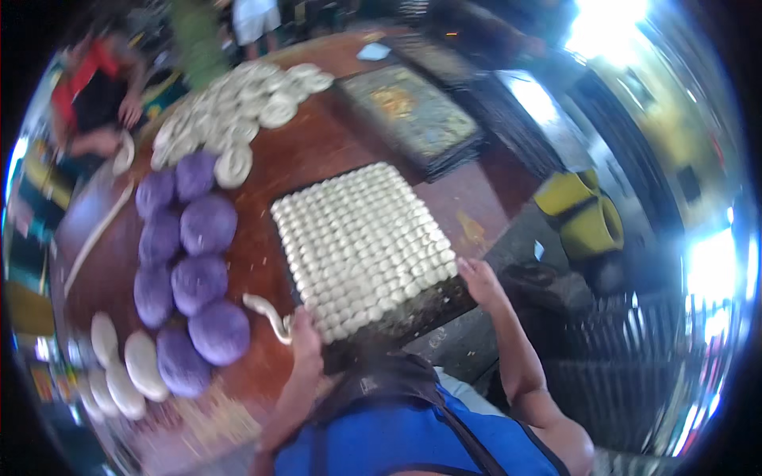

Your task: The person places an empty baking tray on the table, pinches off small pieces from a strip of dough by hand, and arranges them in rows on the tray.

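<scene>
A dark baking tray (381, 319) covered in tight rows of small pale dough pieces (361, 246) is at the near edge of a wooden table (309, 143). My left hand (308, 337) grips the tray's near left corner, and my right hand (480, 279) grips its right corner. Beside my left hand lies a loose curved dough strip (274, 317). Left of the tray are several large purple dough rounds (208, 224) and, toward the lower left, several pale oval dough pieces (144, 365).
Coiled dough (238, 103) covers the table's far left. A co-worker (87, 95) at the left has a hand by a dough strip; another person (254, 16) stands behind. Stacked trays (409, 115) sit at the back right, yellow containers (591, 226) at the right.
</scene>
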`<state>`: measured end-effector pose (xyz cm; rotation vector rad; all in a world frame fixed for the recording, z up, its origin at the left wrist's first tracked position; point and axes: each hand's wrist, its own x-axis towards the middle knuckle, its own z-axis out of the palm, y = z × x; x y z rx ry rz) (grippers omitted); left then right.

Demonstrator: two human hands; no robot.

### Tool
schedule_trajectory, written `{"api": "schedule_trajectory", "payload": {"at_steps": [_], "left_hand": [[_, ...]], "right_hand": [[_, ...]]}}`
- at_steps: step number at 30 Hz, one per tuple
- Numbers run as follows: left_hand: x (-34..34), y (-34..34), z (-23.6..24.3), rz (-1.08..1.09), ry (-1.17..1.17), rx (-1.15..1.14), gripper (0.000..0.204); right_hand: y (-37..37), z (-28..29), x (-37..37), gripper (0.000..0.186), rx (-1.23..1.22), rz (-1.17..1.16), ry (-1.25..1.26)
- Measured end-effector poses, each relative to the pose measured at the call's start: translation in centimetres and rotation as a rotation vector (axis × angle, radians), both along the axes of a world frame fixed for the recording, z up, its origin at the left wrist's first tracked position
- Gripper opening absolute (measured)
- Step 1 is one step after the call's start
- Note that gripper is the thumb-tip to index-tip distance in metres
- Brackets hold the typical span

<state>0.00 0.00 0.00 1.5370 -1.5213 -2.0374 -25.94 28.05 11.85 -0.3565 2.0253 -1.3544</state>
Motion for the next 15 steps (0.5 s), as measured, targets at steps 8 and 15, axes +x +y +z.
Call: {"api": "schedule_trajectory", "payload": {"at_steps": [8,15], "left_hand": [[0.2,-2.2,11.5,-0.239,0.476,0.178,0.056],[-12.4,4.0,21.4,-0.636,0.836,0.277,0.052]], "right_hand": [[1.9,10.0,15.1,0.030,-0.021,-0.374,0.307],[10.9,17.0,21.5,0.035,-0.172,-0.559,0.805]]}}
